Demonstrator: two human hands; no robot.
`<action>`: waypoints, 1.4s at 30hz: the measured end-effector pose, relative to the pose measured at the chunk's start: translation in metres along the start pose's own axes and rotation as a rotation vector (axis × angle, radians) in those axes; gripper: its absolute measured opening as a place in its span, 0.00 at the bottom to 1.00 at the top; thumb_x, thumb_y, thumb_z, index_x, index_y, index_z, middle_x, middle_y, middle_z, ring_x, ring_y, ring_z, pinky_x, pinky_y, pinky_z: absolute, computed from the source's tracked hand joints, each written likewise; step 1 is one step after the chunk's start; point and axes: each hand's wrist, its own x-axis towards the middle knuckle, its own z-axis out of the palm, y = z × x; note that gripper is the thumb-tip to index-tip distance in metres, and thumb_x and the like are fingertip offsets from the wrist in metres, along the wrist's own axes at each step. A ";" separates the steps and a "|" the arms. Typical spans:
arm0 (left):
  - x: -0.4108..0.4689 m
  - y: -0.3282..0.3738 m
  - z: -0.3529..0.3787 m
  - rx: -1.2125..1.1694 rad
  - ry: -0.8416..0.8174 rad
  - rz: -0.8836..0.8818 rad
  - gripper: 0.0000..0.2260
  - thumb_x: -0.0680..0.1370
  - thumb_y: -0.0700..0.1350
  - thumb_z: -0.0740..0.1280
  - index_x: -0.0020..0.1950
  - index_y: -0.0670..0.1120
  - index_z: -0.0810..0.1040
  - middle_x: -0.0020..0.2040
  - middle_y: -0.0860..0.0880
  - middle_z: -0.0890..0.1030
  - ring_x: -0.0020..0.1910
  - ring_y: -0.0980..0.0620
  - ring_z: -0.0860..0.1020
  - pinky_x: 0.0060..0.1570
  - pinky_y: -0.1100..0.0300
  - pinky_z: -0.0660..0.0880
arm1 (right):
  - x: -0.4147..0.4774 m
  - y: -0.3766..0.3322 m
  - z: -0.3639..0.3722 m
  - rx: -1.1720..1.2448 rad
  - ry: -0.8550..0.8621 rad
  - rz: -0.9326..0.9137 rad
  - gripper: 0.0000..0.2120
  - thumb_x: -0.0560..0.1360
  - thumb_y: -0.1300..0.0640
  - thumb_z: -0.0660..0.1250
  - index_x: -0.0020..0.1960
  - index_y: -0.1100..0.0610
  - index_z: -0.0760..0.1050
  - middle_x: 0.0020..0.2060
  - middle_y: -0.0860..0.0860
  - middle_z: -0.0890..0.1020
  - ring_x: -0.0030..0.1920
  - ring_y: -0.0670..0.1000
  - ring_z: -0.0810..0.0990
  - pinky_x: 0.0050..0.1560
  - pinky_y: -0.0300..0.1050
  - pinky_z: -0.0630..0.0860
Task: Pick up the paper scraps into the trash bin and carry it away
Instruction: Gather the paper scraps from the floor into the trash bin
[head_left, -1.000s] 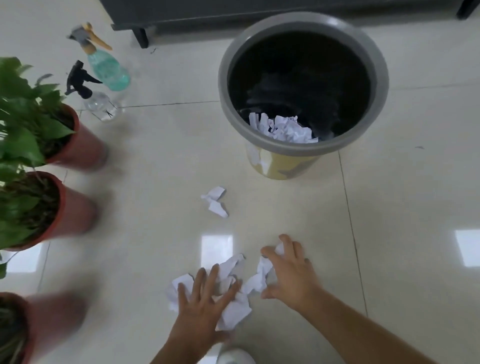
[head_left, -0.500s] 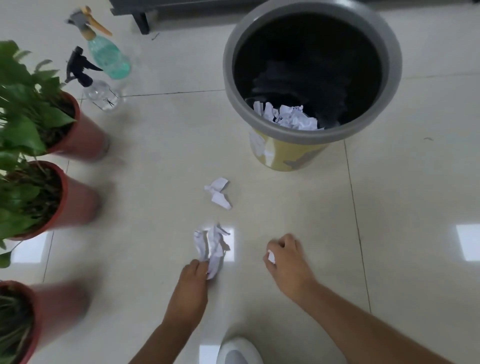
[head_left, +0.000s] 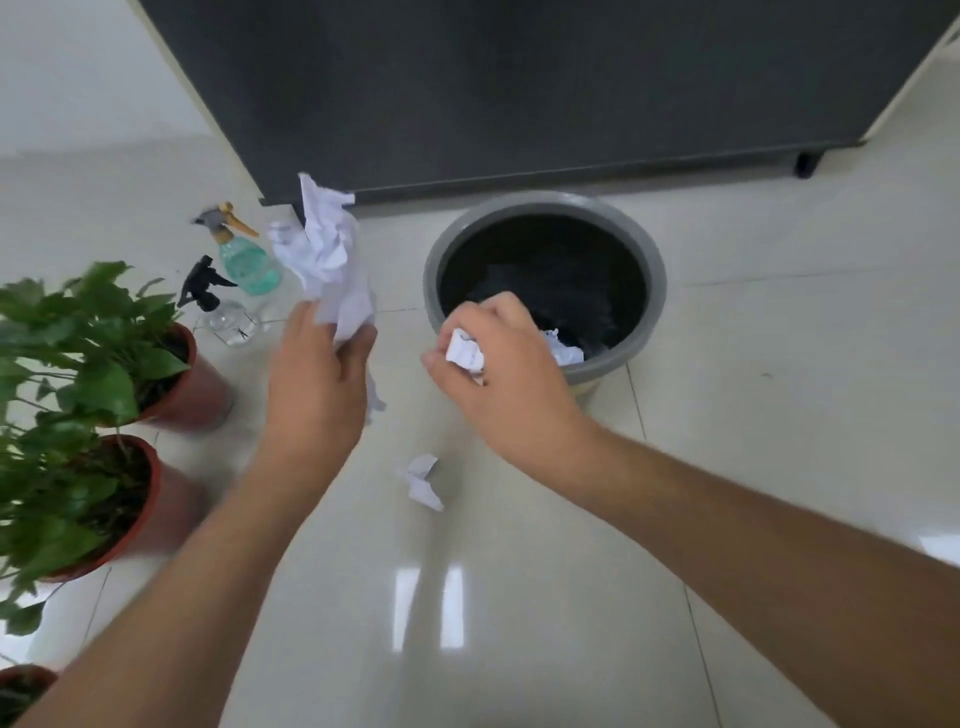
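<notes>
My left hand (head_left: 319, 379) is raised above the floor, shut on a large bunch of crumpled white paper scraps (head_left: 324, 254) that stick up out of it. My right hand (head_left: 501, 374) is shut on a small white paper ball (head_left: 465, 352), held at the near left rim of the grey trash bin (head_left: 655, 291). The bin has a black liner, and white scraps (head_left: 566, 351) lie inside against its near wall. One small crumpled scrap (head_left: 423, 480) lies on the tile floor below and between my hands.
Two potted green plants in red pots (head_left: 171, 384) stand at the left, a third pot (head_left: 21, 686) at the bottom left corner. Two spray bottles (head_left: 244, 260) lie on the floor behind them. A dark cabinet (head_left: 519, 93) on short legs stands behind the bin.
Both hands have lifted off the floor with the gathered scraps and moved up toward the bin. The view has tilted up, showing the cabinet.
</notes>
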 end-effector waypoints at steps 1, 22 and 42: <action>0.020 0.015 -0.001 -0.018 0.035 0.023 0.11 0.80 0.44 0.62 0.60 0.41 0.73 0.47 0.49 0.71 0.43 0.54 0.66 0.43 0.67 0.60 | 0.012 -0.008 -0.014 -0.008 0.043 -0.026 0.05 0.74 0.50 0.67 0.42 0.50 0.73 0.46 0.48 0.71 0.46 0.49 0.73 0.42 0.38 0.69; 0.072 0.102 0.101 -0.043 -0.403 0.025 0.13 0.79 0.52 0.64 0.60 0.46 0.74 0.49 0.48 0.72 0.45 0.48 0.74 0.43 0.57 0.69 | 0.080 0.062 -0.108 -0.173 0.056 0.187 0.22 0.72 0.47 0.70 0.64 0.51 0.73 0.61 0.49 0.74 0.57 0.47 0.73 0.55 0.40 0.70; -0.052 -0.109 0.098 0.182 -0.618 -0.355 0.33 0.73 0.62 0.67 0.75 0.57 0.60 0.74 0.43 0.61 0.71 0.40 0.62 0.66 0.43 0.66 | -0.109 0.091 0.030 -0.229 -0.407 0.175 0.19 0.72 0.43 0.66 0.62 0.45 0.70 0.55 0.43 0.71 0.56 0.44 0.72 0.61 0.42 0.70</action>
